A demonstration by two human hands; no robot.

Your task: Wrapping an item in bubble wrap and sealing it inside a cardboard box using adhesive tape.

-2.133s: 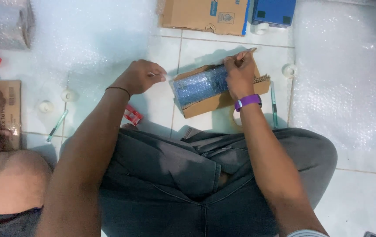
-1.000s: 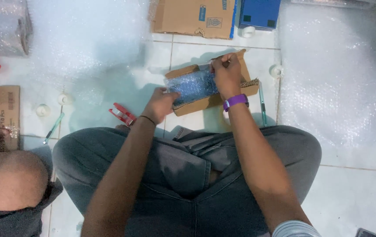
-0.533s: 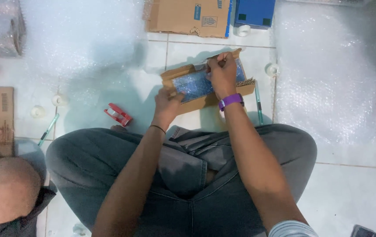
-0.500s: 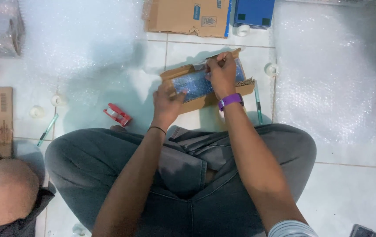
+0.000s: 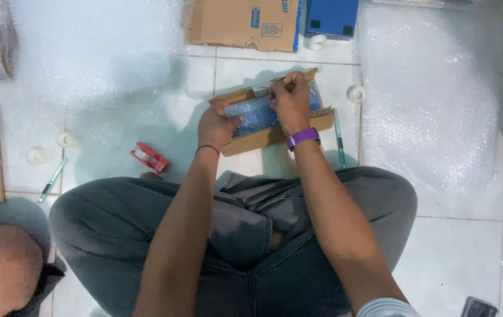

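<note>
While the small cardboard box point(image 5: 275, 126) rests on the white tiled floor point(image 5: 468, 258) just in front of the crossed legs, it is steadied at its near-left corner by the left hand point(image 5: 219, 124), whose fingers are closed over the edge and onto the blue bubble-wrapped item point(image 5: 251, 114) packed inside. The right hand point(image 5: 289, 103), marked by a purple wristband point(image 5: 303, 138), is curled narrowly around a thin pen-like tool point(image 5: 280, 79) at the box's far rim; what the tool is exactly cannot be told.

For the step to be done well, the box should be kept pinned flat by the left hand so that it does not slide on the smooth tile, and the tool should be pressed lightly, since the wrap beneath is soft and easily punctured.

A red tape dispenser point(image 5: 149, 157) lies to the left of the box, well apart from it; a green pen point(image 5: 339, 141) lies just beside its right side. Sheets of bubble wrap point(image 5: 433, 105) are spread on either side, and a flattened carton point(image 5: 242, 24) and a blue box point(image 5: 332, 16) lie beyond.

Compared with two seconds ago, the left hand has been brought from the open floor onto the box, while the right hand has stayed at the far rim.
</note>
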